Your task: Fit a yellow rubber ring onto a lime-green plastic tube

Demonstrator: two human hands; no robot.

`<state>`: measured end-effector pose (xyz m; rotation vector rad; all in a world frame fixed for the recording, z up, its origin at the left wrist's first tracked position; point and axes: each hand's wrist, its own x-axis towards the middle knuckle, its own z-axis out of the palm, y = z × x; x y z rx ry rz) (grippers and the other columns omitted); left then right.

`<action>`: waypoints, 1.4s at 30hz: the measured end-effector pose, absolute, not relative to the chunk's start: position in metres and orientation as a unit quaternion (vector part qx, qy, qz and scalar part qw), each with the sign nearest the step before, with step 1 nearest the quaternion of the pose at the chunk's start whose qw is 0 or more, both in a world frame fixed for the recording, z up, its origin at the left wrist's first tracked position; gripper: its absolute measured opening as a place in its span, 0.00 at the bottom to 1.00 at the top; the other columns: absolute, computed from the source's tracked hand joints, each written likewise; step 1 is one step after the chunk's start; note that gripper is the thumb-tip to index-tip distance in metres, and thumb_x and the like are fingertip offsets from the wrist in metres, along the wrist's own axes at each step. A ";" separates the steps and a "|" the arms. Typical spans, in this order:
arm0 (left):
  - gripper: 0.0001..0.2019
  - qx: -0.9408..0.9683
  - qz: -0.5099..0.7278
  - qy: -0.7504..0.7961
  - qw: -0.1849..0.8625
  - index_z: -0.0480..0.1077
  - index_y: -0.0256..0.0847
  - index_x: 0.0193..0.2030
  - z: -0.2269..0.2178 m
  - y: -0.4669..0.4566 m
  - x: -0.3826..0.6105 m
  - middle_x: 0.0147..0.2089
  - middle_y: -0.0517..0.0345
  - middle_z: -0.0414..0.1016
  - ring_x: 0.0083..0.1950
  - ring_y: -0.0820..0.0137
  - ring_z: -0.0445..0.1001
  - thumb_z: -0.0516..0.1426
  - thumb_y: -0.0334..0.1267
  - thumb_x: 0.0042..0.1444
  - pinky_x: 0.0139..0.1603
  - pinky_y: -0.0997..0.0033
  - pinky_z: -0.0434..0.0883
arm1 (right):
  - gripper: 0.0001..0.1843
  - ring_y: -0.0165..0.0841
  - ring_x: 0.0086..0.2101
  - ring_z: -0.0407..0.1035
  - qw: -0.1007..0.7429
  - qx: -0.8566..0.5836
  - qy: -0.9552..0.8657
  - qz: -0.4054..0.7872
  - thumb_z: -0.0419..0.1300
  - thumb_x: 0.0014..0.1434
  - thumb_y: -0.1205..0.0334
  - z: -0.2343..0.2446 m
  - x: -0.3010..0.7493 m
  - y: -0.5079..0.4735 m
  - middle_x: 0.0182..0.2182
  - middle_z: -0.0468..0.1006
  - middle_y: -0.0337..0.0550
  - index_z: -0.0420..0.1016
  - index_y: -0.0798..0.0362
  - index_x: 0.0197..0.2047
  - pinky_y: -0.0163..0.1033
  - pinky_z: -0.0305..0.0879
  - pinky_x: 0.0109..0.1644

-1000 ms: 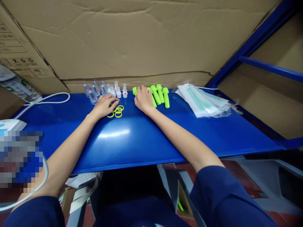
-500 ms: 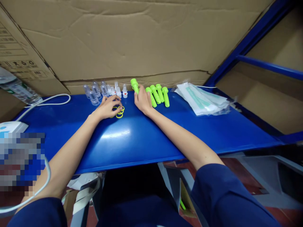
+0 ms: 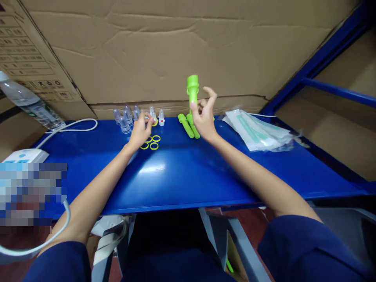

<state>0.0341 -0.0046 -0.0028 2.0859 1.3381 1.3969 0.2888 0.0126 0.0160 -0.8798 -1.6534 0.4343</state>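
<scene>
My left hand (image 3: 141,131) is closed in a pinch on a yellow ring (image 3: 155,122), held just above the table. Several more yellow rings (image 3: 154,146) lie flat below that hand. Behind its fingers stand clear plastic caps (image 3: 125,124) and small white-based clear pieces (image 3: 161,117), one with a red mark. My right hand (image 3: 206,122) grips a lime-green torch-shaped tube (image 3: 192,89) by its narrow part, wide end up, raised off the table; the index finger is lifted away. More green tubes (image 3: 185,126) lie behind this hand, partly hidden by it.
Plastic-wrapped white and green packets (image 3: 257,131) lie at the right of the blue table (image 3: 182,176). On the left are a water bottle (image 3: 29,103), a white power strip (image 3: 28,156) and a white cable (image 3: 85,119). Cardboard (image 3: 152,51) walls the back; a blue metal frame (image 3: 331,88) stands at right.
My left hand has picked a yellow ring off the table and moved up with it towards the clear pieces. My right hand has lifted the green tube and moved right.
</scene>
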 end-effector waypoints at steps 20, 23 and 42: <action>0.21 0.610 0.616 0.441 0.234 0.72 0.42 0.47 -0.037 0.042 0.069 0.44 0.51 0.83 0.44 0.68 0.82 0.54 0.59 0.65 0.44 0.69 0.77 | 0.25 0.34 0.32 0.71 0.494 -0.333 -0.758 0.266 0.44 0.73 0.50 -0.049 0.236 -0.008 0.34 0.74 0.42 0.54 0.56 0.65 0.42 0.71 0.43; 0.23 0.619 0.619 0.439 0.203 0.72 0.44 0.48 -0.034 0.038 0.068 0.48 0.51 0.82 0.49 0.67 0.81 0.51 0.62 0.67 0.47 0.69 0.77 | 0.24 0.34 0.31 0.70 0.481 -0.338 -0.767 0.259 0.45 0.72 0.49 -0.046 0.236 -0.011 0.32 0.71 0.39 0.54 0.54 0.64 0.43 0.70 0.43; 0.22 0.660 0.624 0.360 0.215 0.71 0.43 0.49 -0.023 0.005 0.077 0.53 0.48 0.80 0.54 0.64 0.80 0.61 0.58 0.60 0.57 0.64 0.76 | 0.25 0.32 0.26 0.66 0.459 -0.334 -0.784 0.251 0.52 0.70 0.49 -0.050 0.235 -0.014 0.28 0.65 0.33 0.54 0.51 0.63 0.41 0.67 0.36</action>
